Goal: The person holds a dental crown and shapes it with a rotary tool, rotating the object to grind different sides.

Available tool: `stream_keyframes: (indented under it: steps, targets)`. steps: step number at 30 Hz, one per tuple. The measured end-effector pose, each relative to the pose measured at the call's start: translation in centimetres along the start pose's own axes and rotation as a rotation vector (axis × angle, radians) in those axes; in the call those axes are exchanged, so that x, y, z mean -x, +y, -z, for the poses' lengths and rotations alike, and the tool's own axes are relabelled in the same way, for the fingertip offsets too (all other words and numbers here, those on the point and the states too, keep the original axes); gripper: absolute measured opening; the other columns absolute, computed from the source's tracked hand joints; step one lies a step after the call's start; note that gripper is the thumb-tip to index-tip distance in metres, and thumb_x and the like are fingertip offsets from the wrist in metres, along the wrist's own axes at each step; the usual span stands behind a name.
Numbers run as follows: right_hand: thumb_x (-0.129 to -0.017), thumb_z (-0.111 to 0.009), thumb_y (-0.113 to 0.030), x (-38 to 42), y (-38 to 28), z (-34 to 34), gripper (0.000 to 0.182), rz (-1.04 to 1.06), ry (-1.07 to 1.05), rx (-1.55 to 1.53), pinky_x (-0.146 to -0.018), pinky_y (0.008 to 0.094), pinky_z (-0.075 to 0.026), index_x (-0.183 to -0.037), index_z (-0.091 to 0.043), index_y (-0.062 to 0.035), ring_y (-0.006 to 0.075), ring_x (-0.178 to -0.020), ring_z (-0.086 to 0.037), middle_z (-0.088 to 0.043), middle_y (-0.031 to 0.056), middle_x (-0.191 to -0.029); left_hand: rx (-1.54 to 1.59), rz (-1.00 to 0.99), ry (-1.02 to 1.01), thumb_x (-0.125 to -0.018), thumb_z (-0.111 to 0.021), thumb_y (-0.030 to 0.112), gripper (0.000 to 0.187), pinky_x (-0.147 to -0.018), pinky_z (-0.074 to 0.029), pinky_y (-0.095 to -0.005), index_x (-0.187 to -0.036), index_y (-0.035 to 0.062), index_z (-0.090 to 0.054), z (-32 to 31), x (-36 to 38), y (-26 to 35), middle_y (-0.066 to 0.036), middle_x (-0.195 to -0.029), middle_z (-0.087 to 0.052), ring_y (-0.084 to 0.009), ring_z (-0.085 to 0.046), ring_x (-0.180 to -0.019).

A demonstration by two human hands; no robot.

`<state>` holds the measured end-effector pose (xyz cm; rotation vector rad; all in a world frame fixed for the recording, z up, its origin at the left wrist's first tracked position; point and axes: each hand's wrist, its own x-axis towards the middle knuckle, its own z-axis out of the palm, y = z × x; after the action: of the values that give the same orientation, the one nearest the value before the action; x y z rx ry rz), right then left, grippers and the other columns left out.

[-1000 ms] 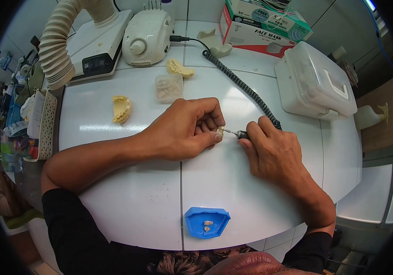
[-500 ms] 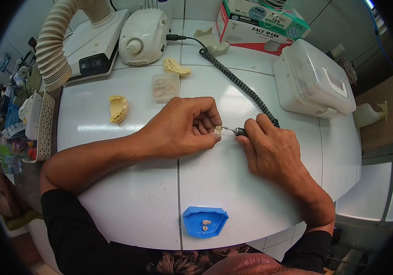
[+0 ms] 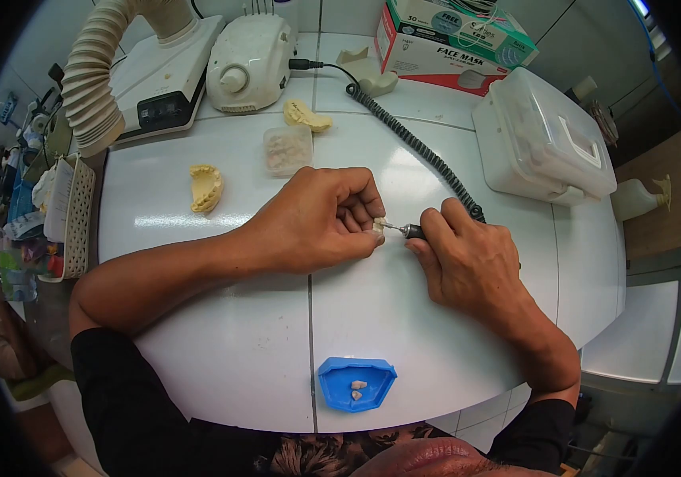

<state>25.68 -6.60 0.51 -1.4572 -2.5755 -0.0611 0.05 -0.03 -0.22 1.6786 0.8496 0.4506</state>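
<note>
My left hand (image 3: 313, 219) pinches a small cream dental crown piece (image 3: 379, 226) between thumb and fingertips, which hide part of it. Closed around a rotary handpiece (image 3: 412, 230) is my right hand (image 3: 474, 253); the grip covers most of the tool's body. Its thin metal bur (image 3: 393, 227) points left and meets the crown piece, as far as I can see. Nearer my body sits a blue tray (image 3: 331, 397) with a few small tooth-coloured pieces (image 3: 357, 389) in it. A yellow dental cast (image 3: 206, 189) lies left of my left hand.
Behind my hands are a clear container (image 3: 288, 151), another yellow cast (image 3: 306, 117) and a white control unit (image 3: 249, 67). A coiled black cord (image 3: 416, 145) runs toward my right hand. A white case (image 3: 543, 139) stands right, a ribbed hose (image 3: 90, 87) left.
My right hand has shifted very slightly left, bringing the bur across the crown piece. The crown piece has turned a little in my left fingertips.
</note>
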Motion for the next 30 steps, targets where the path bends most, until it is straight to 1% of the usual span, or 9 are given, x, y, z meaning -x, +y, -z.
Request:
stream_keyframes:
  steps: [4, 10, 13, 16, 22, 30]
  targets:
    - [-0.107, -0.073, -0.034, 0.0, 0.1, 0.1, 0.031, -0.030, -0.007, -0.012, -0.046, 0.0429, -0.049, -0.095, -0.063, -0.0065, 0.0270, -0.054, -0.062, -0.058, 0.0075, -0.085, 0.010, -0.001, -0.010, -0.097, -0.083, 0.009, 0.022, -0.075, -0.055, -0.0204, -0.110, -0.0011, -0.069, 0.0, 0.1, -0.2, -0.004, -0.099, -0.073, -0.0057, -0.067, -0.088]
    - [-0.108, -0.070, -0.033, 0.3, 0.8, 0.0, 0.030, -0.040, 0.034, -0.087, -0.048, 0.0448, -0.050, -0.097, -0.062, -0.0057, 0.0310, -0.055, -0.061, -0.058, 0.0087, -0.086, 0.173, -0.056, -0.035, -0.105, -0.074, 0.004, 0.023, -0.081, -0.059, -0.0247, -0.123, -0.0012, -0.061, -0.1, 0.1, -0.6, -0.010, -0.106, -0.076, -0.0126, -0.075, -0.099]
    - [-0.109, -0.069, -0.033, 0.4, 1.1, 0.1, 0.030, -0.039, 0.039, -0.100, -0.048, 0.0448, -0.049, -0.097, -0.062, -0.0055, 0.0309, -0.055, -0.061, -0.058, 0.0093, -0.085, 0.231, -0.082, -0.033, -0.108, -0.071, 0.005, 0.022, -0.084, -0.061, -0.0268, -0.125, -0.0004, -0.059, -0.1, 0.0, -1.1, -0.011, -0.109, -0.076, -0.0145, -0.076, -0.101]
    - [-0.109, -0.069, -0.033, 0.5, 1.1, 0.2, 0.031, -0.036, 0.025, -0.102, -0.048, 0.0443, -0.050, -0.097, -0.062, -0.0051, 0.0298, -0.053, -0.061, -0.059, 0.0097, -0.085, 0.236, -0.076, -0.043, -0.108, -0.071, 0.006, 0.022, -0.086, -0.061, -0.0274, -0.125, 0.0002, -0.059, 0.1, 0.0, -1.0, -0.011, -0.112, -0.075, -0.0150, -0.076, -0.104]
    - [-0.108, -0.071, -0.034, 0.6, 1.0, 0.4, 0.033, -0.013, -0.008, -0.096, -0.047, 0.0437, -0.050, -0.097, -0.062, -0.0042, 0.0284, -0.052, -0.062, -0.059, 0.0100, -0.085, 0.279, -0.030, -0.039, -0.108, -0.072, 0.008, 0.023, -0.088, -0.061, -0.0290, -0.127, 0.0009, -0.059, 0.1, 0.1, -0.6, -0.010, -0.111, -0.075, -0.0147, -0.076, -0.103]
    - [-0.106, -0.073, -0.034, 0.7, 1.0, 0.4, 0.033, 0.012, 0.012, -0.101, -0.047, 0.0440, -0.049, -0.096, -0.062, -0.0045, 0.0291, -0.053, -0.063, -0.058, 0.0103, -0.085, 0.220, -0.085, -0.045, -0.104, -0.072, 0.000, 0.031, -0.093, -0.061, -0.0291, -0.135, -0.0018, -0.064, 0.2, 0.0, -1.0, -0.009, -0.112, -0.075, -0.0140, -0.076, -0.104]
